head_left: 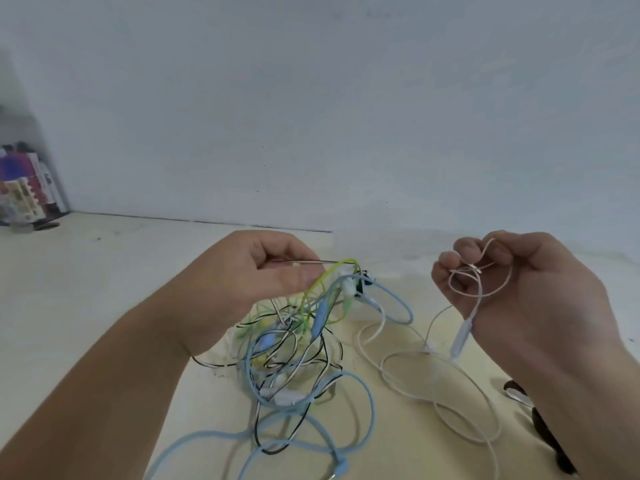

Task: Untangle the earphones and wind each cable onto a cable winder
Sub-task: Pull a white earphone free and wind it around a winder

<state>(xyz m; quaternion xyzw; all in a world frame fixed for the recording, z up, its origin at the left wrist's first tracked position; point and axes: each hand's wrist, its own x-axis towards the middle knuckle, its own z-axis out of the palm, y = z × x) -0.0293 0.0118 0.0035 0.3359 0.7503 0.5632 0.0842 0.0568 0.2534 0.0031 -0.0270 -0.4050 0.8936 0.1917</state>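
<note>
The table (104,289) looks like pale, matt wood (scuffed and specked in places). The blue cable (214,435) and white cable (358,337) have smooth, rubbery plastic sheaths; the remote (460,337) is faintly glossy plastic. The wall (311,98) is matt, painted.

Multicoloured earphone tangle (287,341) heaped, white cable (460,338) looped just beside

Tangle (291,341): I cannot trace which cable crosses which.
Blue cable (207,441): cut off by the bottom edge.
Dark object (547,434): forearm (595,403) covers part; I cannot identify it.
Boxes (24,188): blurred, cropped at left.
</note>
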